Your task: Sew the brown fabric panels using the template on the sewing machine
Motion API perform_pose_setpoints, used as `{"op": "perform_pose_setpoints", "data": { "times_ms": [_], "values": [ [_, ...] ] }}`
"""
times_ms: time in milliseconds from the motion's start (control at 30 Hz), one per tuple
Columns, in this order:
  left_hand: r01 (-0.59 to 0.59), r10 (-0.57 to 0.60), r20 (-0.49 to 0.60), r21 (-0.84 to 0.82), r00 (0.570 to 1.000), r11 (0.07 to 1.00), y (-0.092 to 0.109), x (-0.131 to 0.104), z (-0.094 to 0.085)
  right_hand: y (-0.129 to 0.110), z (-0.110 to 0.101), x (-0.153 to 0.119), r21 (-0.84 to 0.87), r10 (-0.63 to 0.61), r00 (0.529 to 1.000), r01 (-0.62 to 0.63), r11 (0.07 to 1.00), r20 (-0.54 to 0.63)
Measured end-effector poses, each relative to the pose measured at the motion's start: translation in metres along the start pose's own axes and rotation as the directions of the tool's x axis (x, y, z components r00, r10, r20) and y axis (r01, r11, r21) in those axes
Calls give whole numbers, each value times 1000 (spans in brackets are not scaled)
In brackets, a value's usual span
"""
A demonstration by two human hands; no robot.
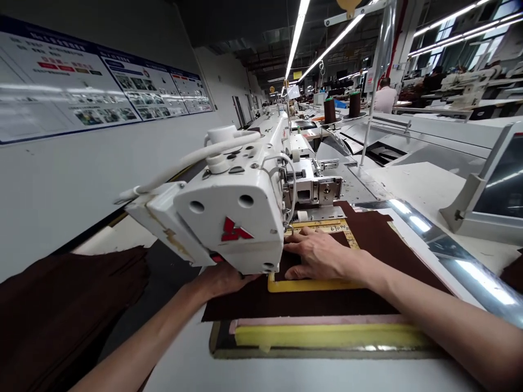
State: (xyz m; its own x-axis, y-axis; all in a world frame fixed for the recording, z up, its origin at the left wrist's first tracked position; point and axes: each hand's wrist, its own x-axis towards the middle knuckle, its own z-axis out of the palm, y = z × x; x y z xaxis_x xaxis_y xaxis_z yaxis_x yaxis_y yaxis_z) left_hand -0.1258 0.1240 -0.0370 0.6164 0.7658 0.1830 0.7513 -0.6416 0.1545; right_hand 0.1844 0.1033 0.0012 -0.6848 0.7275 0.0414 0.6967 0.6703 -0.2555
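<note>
- Brown fabric [379, 239] is laid flat over a yellow template [310, 285] on the table, right under the sewing machine [232, 218].
- It's pressed down by the right hand [316, 253], fingers flat, nothing gripped.
- At 9 o'clock, the left hand [223, 279] is half hidden by the machine, so its grip can't be told.
- A fabric pile [61, 310] is seen further out at 9 o'clock.

**What you cannot see from here**

Your left hand [223, 279] slips under the sewing machine [229, 218], so its fingers are hidden. The machine head also covers the needle and part of the yellow frame [314, 284]. Your right forearm runs off the lower right edge. The dark cloth pile [61, 310] is cut by the left edge. The wall posters [93, 81] are too blurred to read.
</note>
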Motion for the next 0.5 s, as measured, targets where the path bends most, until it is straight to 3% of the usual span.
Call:
{"op": "perform_pose_setpoints", "data": {
  "times_ms": [500],
  "values": [
    [6, 7, 225, -56, 974, 998, 9, 6, -8, -2, 3, 1, 9, 27, 999, -27, 1000, 19]
  ]
}}
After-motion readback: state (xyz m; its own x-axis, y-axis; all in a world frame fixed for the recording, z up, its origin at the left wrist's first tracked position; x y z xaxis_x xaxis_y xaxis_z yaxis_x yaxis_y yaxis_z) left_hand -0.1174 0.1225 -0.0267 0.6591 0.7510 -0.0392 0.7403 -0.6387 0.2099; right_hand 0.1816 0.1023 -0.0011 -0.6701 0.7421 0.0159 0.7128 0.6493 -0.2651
